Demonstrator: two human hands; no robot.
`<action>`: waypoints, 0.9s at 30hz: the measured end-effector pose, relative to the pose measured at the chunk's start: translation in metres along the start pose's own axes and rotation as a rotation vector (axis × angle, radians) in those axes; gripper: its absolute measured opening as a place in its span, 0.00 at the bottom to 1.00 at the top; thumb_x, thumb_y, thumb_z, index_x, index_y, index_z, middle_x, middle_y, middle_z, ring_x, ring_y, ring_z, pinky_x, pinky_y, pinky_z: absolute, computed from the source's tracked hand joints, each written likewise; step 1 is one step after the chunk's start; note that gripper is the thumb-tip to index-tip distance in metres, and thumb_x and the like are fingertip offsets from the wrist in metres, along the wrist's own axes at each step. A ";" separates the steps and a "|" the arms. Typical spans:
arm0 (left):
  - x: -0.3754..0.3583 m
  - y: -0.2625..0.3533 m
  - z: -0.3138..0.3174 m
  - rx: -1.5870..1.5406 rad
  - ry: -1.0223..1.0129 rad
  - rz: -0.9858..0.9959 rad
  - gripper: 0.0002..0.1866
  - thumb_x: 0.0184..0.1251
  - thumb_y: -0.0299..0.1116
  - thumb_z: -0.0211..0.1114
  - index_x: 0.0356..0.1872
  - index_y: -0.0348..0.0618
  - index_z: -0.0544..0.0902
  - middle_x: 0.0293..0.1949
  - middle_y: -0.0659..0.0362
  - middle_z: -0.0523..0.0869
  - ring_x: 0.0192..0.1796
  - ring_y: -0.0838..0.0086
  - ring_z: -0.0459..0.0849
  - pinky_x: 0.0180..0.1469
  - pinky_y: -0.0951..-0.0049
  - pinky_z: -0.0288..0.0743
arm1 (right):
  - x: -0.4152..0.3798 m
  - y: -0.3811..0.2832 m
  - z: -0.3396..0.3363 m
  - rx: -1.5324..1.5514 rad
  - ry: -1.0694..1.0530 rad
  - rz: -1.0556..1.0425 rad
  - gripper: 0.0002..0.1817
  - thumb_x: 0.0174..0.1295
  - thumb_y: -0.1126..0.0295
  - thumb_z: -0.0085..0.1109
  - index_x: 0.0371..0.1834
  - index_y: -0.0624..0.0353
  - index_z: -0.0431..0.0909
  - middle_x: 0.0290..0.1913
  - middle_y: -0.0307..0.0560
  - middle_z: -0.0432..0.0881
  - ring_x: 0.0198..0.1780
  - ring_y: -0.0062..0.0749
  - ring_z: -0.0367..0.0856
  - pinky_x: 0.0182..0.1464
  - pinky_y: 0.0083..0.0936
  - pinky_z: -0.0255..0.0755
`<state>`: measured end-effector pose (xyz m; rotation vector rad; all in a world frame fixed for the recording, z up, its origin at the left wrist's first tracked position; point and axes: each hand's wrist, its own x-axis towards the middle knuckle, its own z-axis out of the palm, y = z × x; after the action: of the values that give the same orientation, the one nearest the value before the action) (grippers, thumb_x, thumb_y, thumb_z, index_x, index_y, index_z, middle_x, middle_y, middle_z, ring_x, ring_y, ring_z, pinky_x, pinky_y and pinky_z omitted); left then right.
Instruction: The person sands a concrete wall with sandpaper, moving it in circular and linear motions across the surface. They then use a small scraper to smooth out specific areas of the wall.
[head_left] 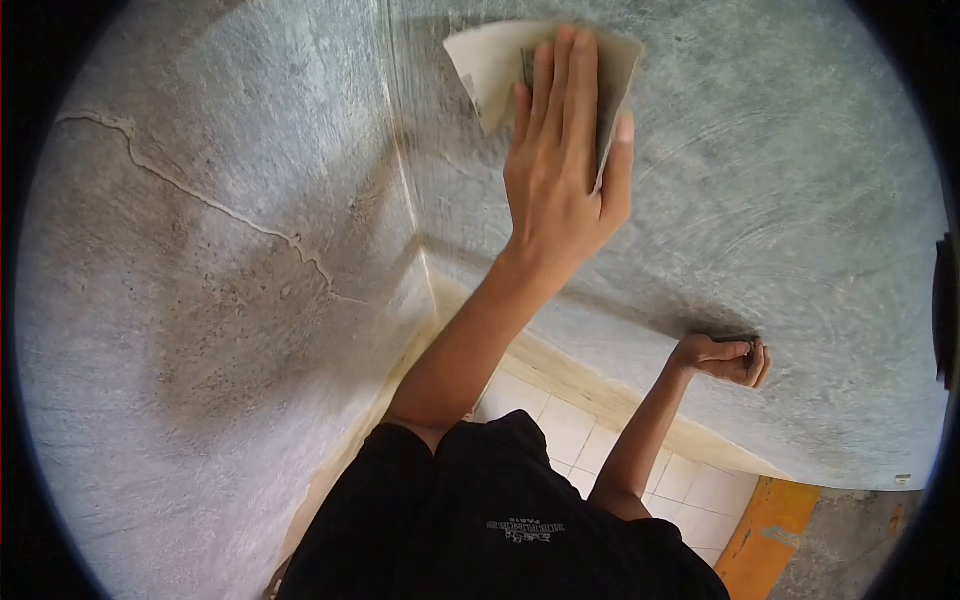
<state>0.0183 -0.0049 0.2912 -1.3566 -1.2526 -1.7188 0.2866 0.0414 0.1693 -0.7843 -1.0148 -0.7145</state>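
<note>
My left hand presses a folded sheet of sandpaper against the grey plastered wall. The fingers lie over the sheet, and the thumb is at its right edge. Its back looks pale beige, and its lower right part curls away from the wall. Lower and to the right, my right hand is closed, with its fingers curled in, close to or against the same wall. What lies inside those fingers, if anything, is hidden.
A second grey wall meets the first at a corner on the left. A raised crack line runs across it, above a rough dark patch. Below are white floor tiles and an orange strip.
</note>
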 end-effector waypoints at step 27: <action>-0.021 0.012 0.003 -0.071 -0.011 -0.071 0.30 0.73 0.40 0.51 0.68 0.26 0.65 0.67 0.34 0.70 0.69 0.38 0.67 0.66 0.38 0.63 | -0.002 0.003 0.000 0.046 0.015 0.012 0.09 0.70 0.72 0.42 0.49 0.64 0.62 0.52 0.51 0.61 0.51 0.34 0.65 0.53 0.29 0.69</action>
<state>0.0359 -0.0087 0.2747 -1.3790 -1.2715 -1.8220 0.2880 0.0432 0.1670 -0.7437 -1.0090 -0.6836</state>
